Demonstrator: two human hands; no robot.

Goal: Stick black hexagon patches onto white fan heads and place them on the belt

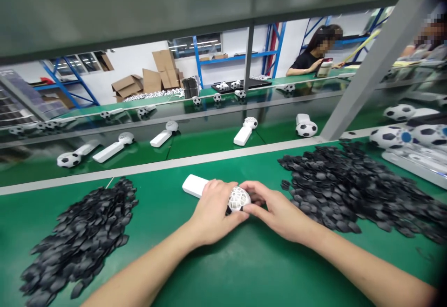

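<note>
A white handheld device with a round, grille-like football head (239, 198), which looks like a small fan, lies low over the green bench top. Its flat white handle (194, 186) points to the left. My left hand (214, 209) is closed around the neck and near side of the head. On the other side, my right hand (270, 207) pinches the head's right edge between thumb and fingers. Dark patches show at the head's lower rim. Whether a small loose piece sits under my right fingers is hidden.
Heaps of small black pieces lie left (91, 228) and right (349, 190). Beyond a pale rail (146, 170), similar devices (245, 131) rest on a green conveyor. Football-headed units (391, 137) crowd the right side. A slanted grey post (370, 60) and overhead panel frame the view; a person (314, 58) sits opposite.
</note>
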